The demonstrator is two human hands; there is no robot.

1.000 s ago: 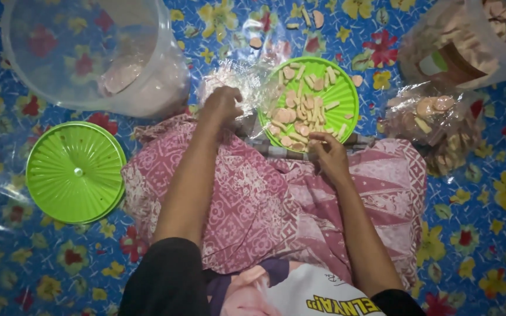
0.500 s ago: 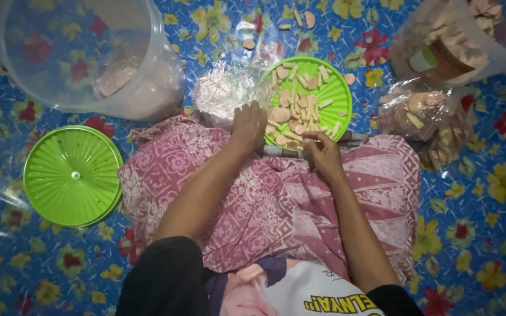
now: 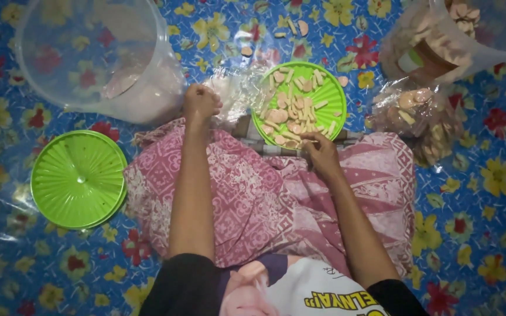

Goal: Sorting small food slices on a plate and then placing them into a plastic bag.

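A green ribbed plate (image 3: 334, 93) holding several pale sliced cracker pieces rests on the floor mat just past my pink patterned sarong (image 3: 265, 199). My right hand (image 3: 318, 153) is at the plate's near rim, fingers pinched on a thin pale piece. Curled into a fist, my left hand (image 3: 200, 103) sits at the left edge of a crumpled clear plastic bag (image 3: 240, 92), beside the big clear tub (image 3: 98, 55). What the fist holds is hidden.
A round green lid (image 3: 78, 178) lies on the mat at my left. Another clear tub (image 3: 469, 35) with cracker pieces and a filled clear bag (image 3: 420, 114) are at the far right. A few loose pieces (image 3: 293, 26) lie beyond the plate.
My left hand has left the plate and moved left to the clear bag's edge, closing into a fist. The right hand stays at the plate's near rim.
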